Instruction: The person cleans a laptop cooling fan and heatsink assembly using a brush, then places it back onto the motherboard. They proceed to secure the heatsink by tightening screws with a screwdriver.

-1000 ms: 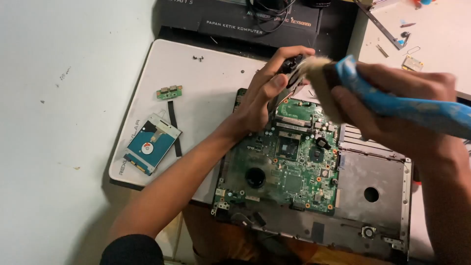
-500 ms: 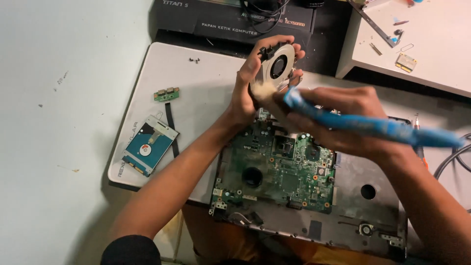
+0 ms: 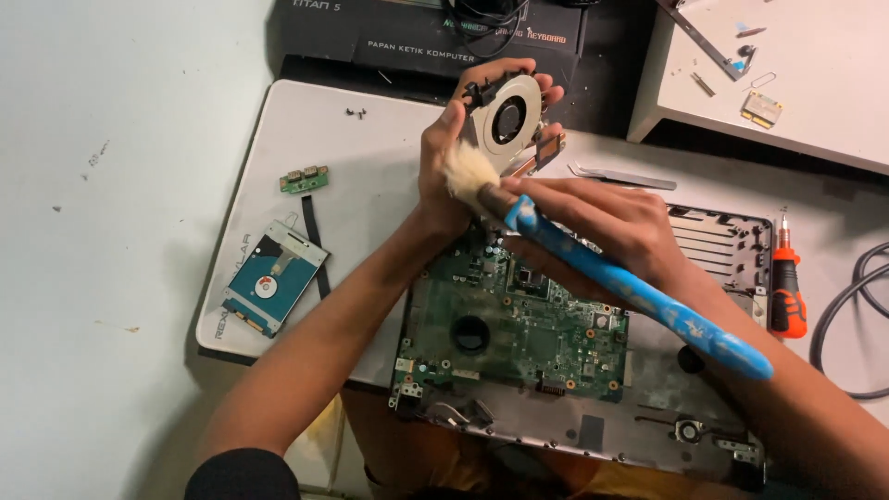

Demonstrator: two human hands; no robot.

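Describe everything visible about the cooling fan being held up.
The cooling fan is a round, pale metal-looking housing with a dark rotor and hub in a circular opening, plus a copper-coloured finned piece at its lower right edge. It is lifted above the green motherboard, its face tilted toward the camera. The left hand grips it around the rim, while the pale bristles of a blue-handled brush, held by the right hand, meet its lower left edge.

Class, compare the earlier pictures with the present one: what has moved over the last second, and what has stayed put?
The left hand has lifted the fan up from the green board, keeping its grip on it. The right hand brought the blue brush in, so its bristles now meet the fan's edge. The hard drive, small board, tweezers and screwdriver stayed put.
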